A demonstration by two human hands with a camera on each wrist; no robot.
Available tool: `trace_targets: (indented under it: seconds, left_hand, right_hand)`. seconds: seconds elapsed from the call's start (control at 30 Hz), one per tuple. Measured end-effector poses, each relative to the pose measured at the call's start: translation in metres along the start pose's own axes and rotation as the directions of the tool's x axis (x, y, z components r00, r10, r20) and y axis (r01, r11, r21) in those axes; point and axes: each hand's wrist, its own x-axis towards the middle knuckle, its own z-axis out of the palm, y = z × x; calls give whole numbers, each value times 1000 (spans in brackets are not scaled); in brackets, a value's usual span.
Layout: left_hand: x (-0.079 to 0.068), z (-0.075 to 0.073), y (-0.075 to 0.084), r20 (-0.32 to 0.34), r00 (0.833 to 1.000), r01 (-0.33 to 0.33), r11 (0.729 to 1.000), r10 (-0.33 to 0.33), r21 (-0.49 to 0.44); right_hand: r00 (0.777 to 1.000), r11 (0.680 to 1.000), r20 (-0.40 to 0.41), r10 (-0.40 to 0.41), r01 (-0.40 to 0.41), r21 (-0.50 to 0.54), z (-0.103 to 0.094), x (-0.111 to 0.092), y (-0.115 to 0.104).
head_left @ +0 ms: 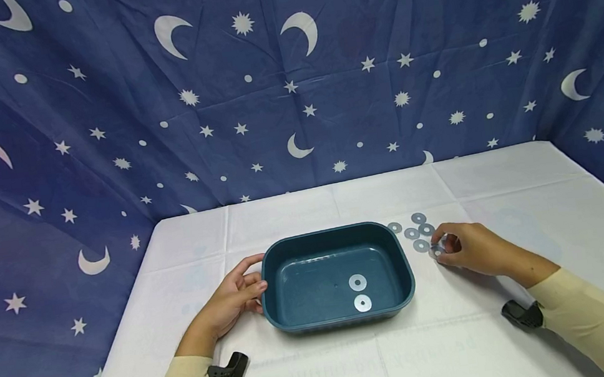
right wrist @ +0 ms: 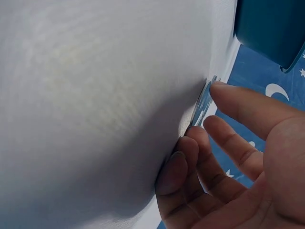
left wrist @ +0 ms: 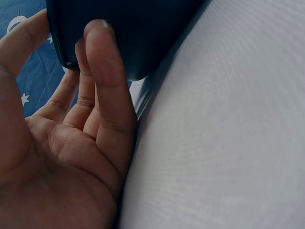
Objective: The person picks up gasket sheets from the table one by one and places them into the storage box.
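A dark teal plastic tub (head_left: 319, 325) stands on the white cloth, with two flat metal washers (head_left: 357, 282) lying inside on its floor. My left hand (head_left: 233, 297) grips the tub's left end, thumb over the rim and fingers against the outer wall. In the left wrist view, the fingertips meet the dark wall of the tub (left wrist: 138, 38). To the right of the tub, my right hand (head_left: 470, 248) is down at the cloth, thumb and fingertips closed round a washer (head_left: 437, 251) at the near end of a loose group. Several other washers (head_left: 421, 245) lie just left of those fingers.
The white cloth (head_left: 325, 374) covers the table, with fold creases running across it. A blue curtain (head_left: 267, 92) with moons and stars hangs behind and at both sides. Black wrist devices (head_left: 228, 370) sit at both sleeves.
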Motion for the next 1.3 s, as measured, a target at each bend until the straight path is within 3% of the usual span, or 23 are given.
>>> trace_targets:
  seconds: [0.9, 1.3]
  left_hand:
    - [0, 0, 1, 9, 1000, 0, 1000, 0, -3]
    - [-1, 1, 1, 1, 1000, 5, 1000, -5, -3]
  right_hand:
    - [990, 996, 109, 88, -87, -16, 0, 10, 1]
    - [990, 996, 110, 87, -83, -32, 0, 11, 1]
